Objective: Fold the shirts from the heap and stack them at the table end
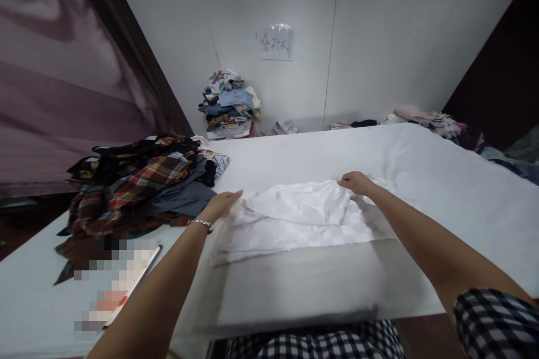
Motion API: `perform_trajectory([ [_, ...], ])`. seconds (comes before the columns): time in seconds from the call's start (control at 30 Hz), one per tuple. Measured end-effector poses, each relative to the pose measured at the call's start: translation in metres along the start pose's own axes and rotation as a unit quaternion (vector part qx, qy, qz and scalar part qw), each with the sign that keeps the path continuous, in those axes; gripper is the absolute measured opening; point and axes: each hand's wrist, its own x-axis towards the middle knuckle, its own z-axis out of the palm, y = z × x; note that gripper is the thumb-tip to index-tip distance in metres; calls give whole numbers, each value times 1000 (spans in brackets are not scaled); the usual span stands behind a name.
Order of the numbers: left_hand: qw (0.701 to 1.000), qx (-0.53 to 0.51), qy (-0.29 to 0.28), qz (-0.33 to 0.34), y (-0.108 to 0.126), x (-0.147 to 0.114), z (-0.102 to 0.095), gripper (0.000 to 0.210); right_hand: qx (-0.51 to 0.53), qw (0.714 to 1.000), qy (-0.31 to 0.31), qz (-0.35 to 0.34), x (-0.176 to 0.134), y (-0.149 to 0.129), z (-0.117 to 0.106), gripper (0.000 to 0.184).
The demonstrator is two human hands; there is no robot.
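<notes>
A white garment lies bunched and partly folded in front of me on the white-covered table; its exact kind does not show. My left hand, with a bracelet at the wrist, pinches the cloth at its upper left corner. At the upper right corner my right hand is closed on the same garment. Between the two hands the top layer is wrinkled and runs across, with a flatter layer beneath it toward me.
Dark and plaid clothes are heaped on the table's left side. Nearer me lies a flat, partly blurred object. Behind the table stand a tall clothes stack and more clothes at right. A handwritten sign hangs on the wall.
</notes>
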Motion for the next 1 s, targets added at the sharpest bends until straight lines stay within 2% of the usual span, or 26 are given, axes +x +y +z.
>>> perform_trajectory([
  [0.13,997,48,-14,66,5,-15,4,31,6,1000,15,-12,-1,0,-2,28],
  [0.23,990,-38,43,128,6,-24,-1,30,24,999,32,-2,0,0,-5,30],
  [0.3,984,-75,75,146,3,-25,-5,29,5,1000,29,2,2,0,-4,30],
  [0.4,994,-30,67,78,-8,-21,-5,27,-55,998,10,-15,5,2,1,28],
  [0.5,998,4,62,20,-18,-14,0,40,-105,994,11,-31,8,3,5,30],
  [0.6,997,26,64,42,-21,-6,6,53,-123,988,67,-62,7,-1,6,32],
  [0.67,995,72,43,52,-18,-1,10,59,-118,979,121,-115,2,-9,9,35],
  [0.73,993,110,23,47,-13,3,15,66,-114,967,144,-176,-7,-18,17,38],
  [0.83,987,159,18,23,-1,7,22,69,-133,963,93,-217,-25,-30,38,44],
  [0.93,983,185,-6,14,9,7,23,54,-155,966,23,-206,-41,-32,55,46],
  [1.0,985,170,-29,31,10,6,18,48,-158,968,0,-194,-50,-30,58,47],
])
